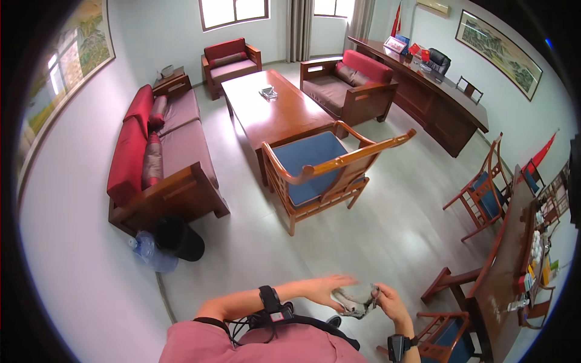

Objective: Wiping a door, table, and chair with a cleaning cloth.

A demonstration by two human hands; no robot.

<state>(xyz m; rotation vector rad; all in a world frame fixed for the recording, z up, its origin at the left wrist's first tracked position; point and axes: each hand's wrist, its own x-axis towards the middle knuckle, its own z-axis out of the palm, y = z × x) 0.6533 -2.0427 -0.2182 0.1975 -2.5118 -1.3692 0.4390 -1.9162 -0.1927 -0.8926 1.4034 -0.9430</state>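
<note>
A crumpled grey-and-white cloth (357, 302) is in front of my body, close to the lower edge of the view. My right hand (392, 301) is closed on its right side, thumb and fingers pinching the edge. On the other side, my left hand (327, 289) reaches across with its fingers stretched out and slightly blurred. The left thumb lies against the cloth's left edge; whether it presses on it is hard to make out. Part of the cloth's surface is hidden by the hands.
A wooden armchair (321, 169) with a blue seat stands ahead, at the near end of a coffee table (275, 112). At left are a red sofa (130, 158), a black bin (181, 241) and a water bottle (151, 251). A long cluttered table (493, 275) runs along the right.
</note>
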